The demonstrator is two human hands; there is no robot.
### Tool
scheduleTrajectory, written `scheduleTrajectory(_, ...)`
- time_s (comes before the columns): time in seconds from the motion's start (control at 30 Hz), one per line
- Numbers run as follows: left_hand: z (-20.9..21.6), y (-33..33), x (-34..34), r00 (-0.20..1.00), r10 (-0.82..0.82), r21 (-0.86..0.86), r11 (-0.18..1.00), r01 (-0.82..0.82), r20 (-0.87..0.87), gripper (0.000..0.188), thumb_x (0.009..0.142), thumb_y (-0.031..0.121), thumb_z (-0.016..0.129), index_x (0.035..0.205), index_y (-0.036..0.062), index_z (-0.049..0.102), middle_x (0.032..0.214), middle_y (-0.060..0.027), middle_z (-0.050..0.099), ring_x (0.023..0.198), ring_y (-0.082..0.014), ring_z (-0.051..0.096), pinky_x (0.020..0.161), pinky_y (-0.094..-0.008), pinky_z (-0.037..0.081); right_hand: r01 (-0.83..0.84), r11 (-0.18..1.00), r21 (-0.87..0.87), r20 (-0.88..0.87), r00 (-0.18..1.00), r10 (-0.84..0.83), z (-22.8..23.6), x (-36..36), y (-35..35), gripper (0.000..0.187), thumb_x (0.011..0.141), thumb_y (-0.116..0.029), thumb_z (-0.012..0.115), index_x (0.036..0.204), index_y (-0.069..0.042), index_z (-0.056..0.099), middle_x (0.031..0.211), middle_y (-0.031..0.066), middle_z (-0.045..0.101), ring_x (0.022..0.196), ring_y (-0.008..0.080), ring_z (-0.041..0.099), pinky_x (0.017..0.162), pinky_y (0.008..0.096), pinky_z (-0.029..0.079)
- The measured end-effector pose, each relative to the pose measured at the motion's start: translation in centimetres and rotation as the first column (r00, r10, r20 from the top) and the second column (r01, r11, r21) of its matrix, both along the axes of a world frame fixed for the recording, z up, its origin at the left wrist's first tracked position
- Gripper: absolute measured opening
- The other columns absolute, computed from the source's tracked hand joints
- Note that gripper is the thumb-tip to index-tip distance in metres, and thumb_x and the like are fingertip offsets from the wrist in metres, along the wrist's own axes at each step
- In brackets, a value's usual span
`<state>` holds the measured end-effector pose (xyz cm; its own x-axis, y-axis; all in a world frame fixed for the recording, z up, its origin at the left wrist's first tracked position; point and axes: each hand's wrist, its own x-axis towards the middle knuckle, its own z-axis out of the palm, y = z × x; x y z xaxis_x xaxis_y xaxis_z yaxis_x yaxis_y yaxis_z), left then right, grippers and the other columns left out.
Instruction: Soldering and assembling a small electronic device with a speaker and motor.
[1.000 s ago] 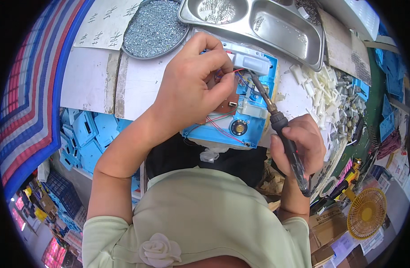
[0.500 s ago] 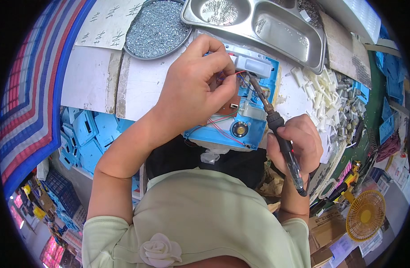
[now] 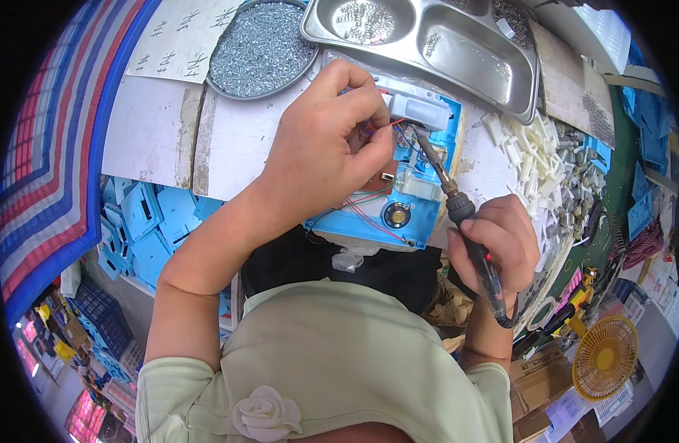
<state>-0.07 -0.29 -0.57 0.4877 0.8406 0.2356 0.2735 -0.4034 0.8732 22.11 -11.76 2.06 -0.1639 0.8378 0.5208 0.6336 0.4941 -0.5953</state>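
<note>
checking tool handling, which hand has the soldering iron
The right hand has the soldering iron in its grip; the left hand, over the blue casing, pinches a red wire instead.

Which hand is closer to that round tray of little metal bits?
Left. The left hand is just to the lower right of the round tray; the right hand, holding the soldering iron, is much farther right.

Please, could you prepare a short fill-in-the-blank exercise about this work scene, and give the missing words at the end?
1. The soldering iron is held in the person's ____ hand.
2. The plastic housing below the left hand is mainly ____ in colour.
3. The dish full of small metal parts is ____ in shape.
4. The fan at the lower right is ____ in colour.

Missing words: right; blue; round; yellow.
</note>
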Motion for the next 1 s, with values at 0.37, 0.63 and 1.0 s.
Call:
scheduleTrajectory(0.37,0.4,0.0,0.0,0.999,0.003,0.025,1.0,-0.002,-0.042,0.008,0.083,-0.003,0.071,0.086,-0.0019,0.064,0.103,-0.0045,0.052,0.061,0.0002,0.044,0.053,-0.0184,0.036,0.005,1.0,-0.014,-0.04,0.999,-0.006,0.0,0.5,-0.2,0.039,0.068,0.003,0.083,0.099,-0.009,0.064,0.07,0.0059,0.062,0.06,0.0243,0.058,0.053,0.0328,0.044)
scheduleTrajectory(0.63,-0.2,-0.2,0.6,0.998,0.053,0.111,0.993,-0.047,-0.047,0.008,0.082,-0.003,0.072,0.084,-0.0016,0.064,0.103,-0.0049,0.053,0.058,-0.0001,0.045,0.052,-0.0193,0.037,0.011,1.0,-0.027,-0.051,0.999,-0.013,-0.1,0.8,0.2,0.036,0.069,0.002,0.082,0.099,-0.007,0.064,0.07,0.0061,0.062,0.059,0.0243,0.057,0.053,0.0329,0.045)
scheduleTrajectory(1.0,-0.5,-0.1,1.0,0.993,0.1,0.225,0.971,-0.085,-0.057,0.01,0.077,-0.003,0.072,0.082,-0.0007,0.063,0.099,-0.008,0.056,0.068,-0.0117,0.059,0.057,-0.026,0.048,-0.013,0.999,-0.053,-0.039,0.999,0.011,-0.2,0.3,1.5,0.032,0.07,0.001,0.082,0.097,-0.006,0.066,0.071,0.006,0.064,0.058,0.0231,0.056,0.053,0.0322,0.044)
